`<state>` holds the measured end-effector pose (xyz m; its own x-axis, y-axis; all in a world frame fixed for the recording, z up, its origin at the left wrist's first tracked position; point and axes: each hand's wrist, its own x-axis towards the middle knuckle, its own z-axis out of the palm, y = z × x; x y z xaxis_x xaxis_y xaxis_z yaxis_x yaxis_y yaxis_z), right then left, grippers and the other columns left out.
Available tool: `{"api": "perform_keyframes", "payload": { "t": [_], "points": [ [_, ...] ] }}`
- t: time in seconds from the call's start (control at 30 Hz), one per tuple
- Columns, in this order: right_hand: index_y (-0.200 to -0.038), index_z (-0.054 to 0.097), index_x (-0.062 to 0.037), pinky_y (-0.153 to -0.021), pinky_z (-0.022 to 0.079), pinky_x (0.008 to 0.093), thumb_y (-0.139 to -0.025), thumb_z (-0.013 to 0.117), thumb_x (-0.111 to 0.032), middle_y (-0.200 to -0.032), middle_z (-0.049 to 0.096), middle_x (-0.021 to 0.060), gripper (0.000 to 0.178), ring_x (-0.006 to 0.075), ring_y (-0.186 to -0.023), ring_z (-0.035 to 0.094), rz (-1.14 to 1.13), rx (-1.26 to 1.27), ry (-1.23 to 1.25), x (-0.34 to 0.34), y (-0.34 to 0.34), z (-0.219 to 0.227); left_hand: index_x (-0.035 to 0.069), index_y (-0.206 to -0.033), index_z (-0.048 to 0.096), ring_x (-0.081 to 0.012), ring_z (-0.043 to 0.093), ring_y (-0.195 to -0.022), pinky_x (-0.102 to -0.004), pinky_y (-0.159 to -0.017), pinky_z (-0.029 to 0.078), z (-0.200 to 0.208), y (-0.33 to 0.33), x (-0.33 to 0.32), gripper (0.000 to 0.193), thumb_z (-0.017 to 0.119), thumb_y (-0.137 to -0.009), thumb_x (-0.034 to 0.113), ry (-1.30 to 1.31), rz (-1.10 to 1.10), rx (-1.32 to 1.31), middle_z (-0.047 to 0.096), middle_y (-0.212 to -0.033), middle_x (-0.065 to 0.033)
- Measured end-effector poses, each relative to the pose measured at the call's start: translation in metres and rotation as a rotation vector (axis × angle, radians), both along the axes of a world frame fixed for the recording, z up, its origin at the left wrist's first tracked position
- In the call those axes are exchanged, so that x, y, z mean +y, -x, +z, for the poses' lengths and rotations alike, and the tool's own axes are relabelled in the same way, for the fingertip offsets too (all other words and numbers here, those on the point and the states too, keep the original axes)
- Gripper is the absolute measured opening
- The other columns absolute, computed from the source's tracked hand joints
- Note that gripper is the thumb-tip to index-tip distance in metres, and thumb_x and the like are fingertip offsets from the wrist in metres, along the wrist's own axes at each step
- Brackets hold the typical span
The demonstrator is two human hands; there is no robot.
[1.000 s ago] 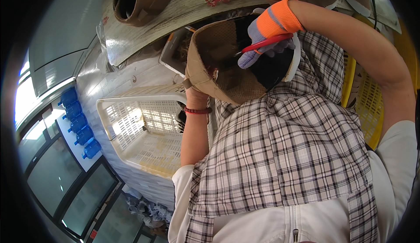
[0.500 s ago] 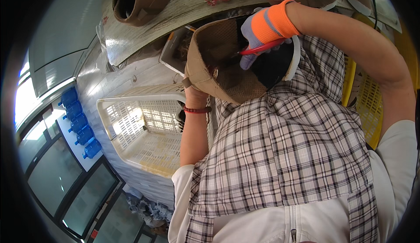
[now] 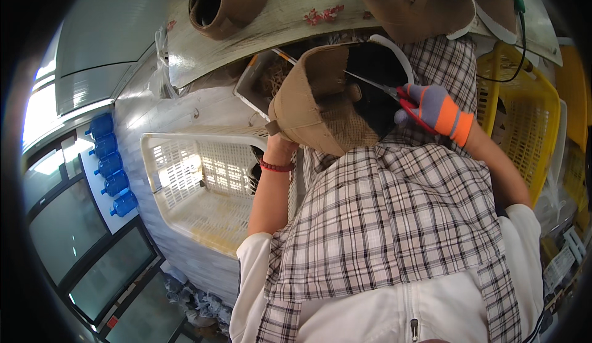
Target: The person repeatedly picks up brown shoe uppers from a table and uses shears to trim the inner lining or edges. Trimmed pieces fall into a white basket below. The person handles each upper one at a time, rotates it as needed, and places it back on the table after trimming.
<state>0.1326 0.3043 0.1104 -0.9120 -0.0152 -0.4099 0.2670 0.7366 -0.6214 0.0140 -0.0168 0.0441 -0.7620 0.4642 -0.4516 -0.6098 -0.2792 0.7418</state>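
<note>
A brown, boot-like shoe [image 3: 299, 108] rests at my lap. Its wide opening faces up, black lining shows inside, and a pale edge curves along its far right. My left hand [image 3: 280, 149], bare with a red bead bracelet at the wrist, grips the shoe's lower left side; the fingers are hidden behind it. In a grey and orange glove, my right hand [image 3: 428, 105] is closed round the red handles of scissors [image 3: 385, 88]. The metal blades point left across the shoe's opening. A small brown tab [image 3: 354, 92] shows inside, just below the blades.
More brown shoes [image 3: 229, 0] stand on the wood-patterned table [image 3: 277, 19] ahead. To the left sits a white slatted basket [image 3: 203, 210], and to the right a yellow one [image 3: 542, 139]. A box of brown scraps [image 3: 250, 81] lies under the table edge. A dark cable [image 3: 521, 53] hangs at right.
My right hand has drawn the scissors out of the shoe's opening, toward the right and nearer to me. Their blades now show. The left hand keeps its hold; the view has shifted slightly.
</note>
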Motion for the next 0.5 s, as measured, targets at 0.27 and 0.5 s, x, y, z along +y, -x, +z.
{"api": "perform_keyframes", "payload": {
  "t": [0.27, 0.5],
  "points": [
    [-0.116, 0.062, -0.0035, -0.067, 0.052, 0.0306, -0.078, 0.079, -0.026, -0.083, 0.067, 0.0086, 0.047, 0.0154, -0.071, 0.064, -0.255, 0.159, 0.392, -0.006, -0.041, -0.033, 0.001, -0.122, 0.059, -0.0167, 0.063, -0.099, -0.0284, -0.087, 0.051, 0.075, 0.001, -0.002, 0.032, 0.061, -0.091, 0.007, 0.449, -0.374, 0.690, 0.068, -0.113, -0.0074],
    [-0.116, 0.060, -0.0002, -0.067, 0.052, 0.0273, -0.082, 0.075, -0.018, -0.085, 0.067, 0.0047, 0.041, 0.0116, -0.071, 0.062, -0.376, 0.117, 0.558, -0.030, -0.029, -0.068, 0.000, -0.132, 0.054, -0.0212, 0.059, -0.113, -0.0333, -0.098, 0.048, 0.049, -0.048, -0.051, 0.037, 0.050, -0.096, 0.008, 0.128, -0.144, 0.294, 0.059, -0.129, -0.0123]
  ]
}}
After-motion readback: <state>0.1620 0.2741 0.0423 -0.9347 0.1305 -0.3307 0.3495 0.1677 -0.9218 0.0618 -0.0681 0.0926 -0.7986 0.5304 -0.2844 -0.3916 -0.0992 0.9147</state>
